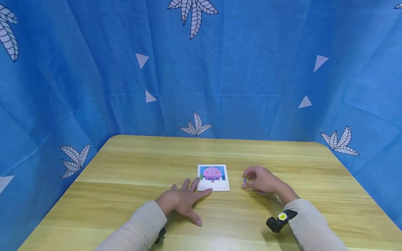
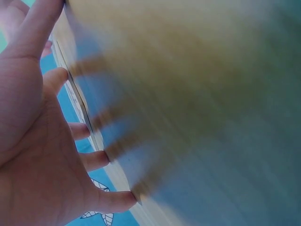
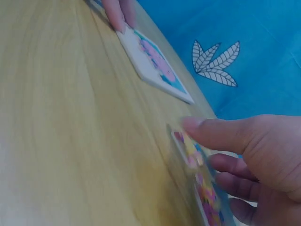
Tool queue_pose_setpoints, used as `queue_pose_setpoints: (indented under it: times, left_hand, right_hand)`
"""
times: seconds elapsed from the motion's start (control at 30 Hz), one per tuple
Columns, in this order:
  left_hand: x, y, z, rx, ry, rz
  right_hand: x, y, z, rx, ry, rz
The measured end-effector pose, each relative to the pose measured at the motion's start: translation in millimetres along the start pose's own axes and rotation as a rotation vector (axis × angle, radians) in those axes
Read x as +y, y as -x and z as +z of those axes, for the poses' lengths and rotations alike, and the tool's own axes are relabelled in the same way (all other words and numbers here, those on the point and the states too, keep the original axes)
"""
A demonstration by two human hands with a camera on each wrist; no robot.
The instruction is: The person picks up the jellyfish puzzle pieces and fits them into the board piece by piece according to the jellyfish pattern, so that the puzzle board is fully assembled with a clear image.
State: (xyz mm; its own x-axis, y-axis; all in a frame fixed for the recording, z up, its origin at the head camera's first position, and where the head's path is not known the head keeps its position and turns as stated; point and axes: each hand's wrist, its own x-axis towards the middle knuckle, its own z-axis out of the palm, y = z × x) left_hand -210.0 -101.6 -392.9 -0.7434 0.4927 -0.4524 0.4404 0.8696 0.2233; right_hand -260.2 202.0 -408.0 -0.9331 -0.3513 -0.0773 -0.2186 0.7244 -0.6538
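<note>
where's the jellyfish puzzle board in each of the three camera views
Head: the jellyfish puzzle board lies at table centre, the left hand touching its near left corner.
Left wrist: blurred; a pale edge beyond the fingertips may be it, cannot tell.
Right wrist: upper middle, a fingertip on its far corner.
Shared landmark: the white leaf print on the blue cloth.

No words, brands or numbers can be read anywhere. The yellow tag [image 1: 282, 216] on the right wrist strap, lower right of the head view, bears dark marks too small to make out.
</note>
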Motion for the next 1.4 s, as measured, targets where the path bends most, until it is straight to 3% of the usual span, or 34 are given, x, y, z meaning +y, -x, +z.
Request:
queue_pose_setpoints:
  times: [0.17,1.1,1.4]
  left_hand:
    - [0.8,0.2,-0.8,-0.006,0.002,-0.004]
    - [0.9,-1.1,1.0,0.0,-0.003,-0.012]
    - [0.3,-2.1,1.8,0.003,-0.007,-0.008]
  right_hand:
    - [8.6,4.8,0.7,-0.043,0.013,-0.053]
    - [12.6,3.0,17.9,0.095,-0.08,-0.107]
    - [7.6,-0.4,23.5,0.163,-0.078,-0.075]
